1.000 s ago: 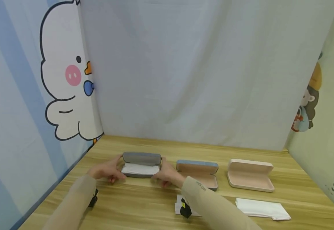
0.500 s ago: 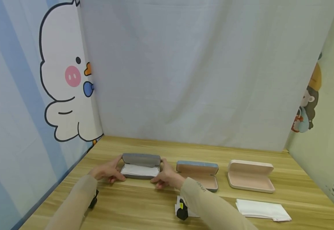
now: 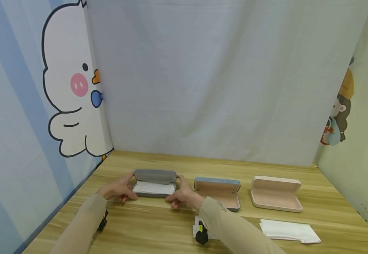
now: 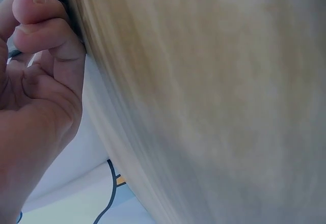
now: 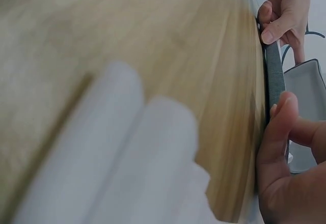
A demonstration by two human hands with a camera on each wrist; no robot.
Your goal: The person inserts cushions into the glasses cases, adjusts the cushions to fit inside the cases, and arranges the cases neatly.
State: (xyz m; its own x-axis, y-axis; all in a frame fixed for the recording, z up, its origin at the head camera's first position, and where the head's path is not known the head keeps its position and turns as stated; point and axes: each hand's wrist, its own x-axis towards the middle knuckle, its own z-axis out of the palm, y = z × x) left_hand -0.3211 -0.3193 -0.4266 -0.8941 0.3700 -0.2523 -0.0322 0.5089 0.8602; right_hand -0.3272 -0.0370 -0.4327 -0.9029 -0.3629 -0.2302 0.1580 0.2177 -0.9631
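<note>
An opened grey glasses case stands on the table at the left in the head view, with a folded white cloth inside it. My left hand grips its left end, thumb at the front edge and index finger up by the lid. At the other end my right hand holds it the same way. The right wrist view shows the case's dark front side between both thumbs. In the left wrist view my left hand has its other fingers curled, and the case is mostly hidden.
To the right stand an opened blue glasses case, partly behind my right wrist, and an opened cream one. One folded white cloth lies in front of the cream case; another cloth is partly under my right sleeve.
Both hands keep hold of the grey case, which stays nearly in place. The right thumb has come slightly down and left along the front edge since the first frame.
</note>
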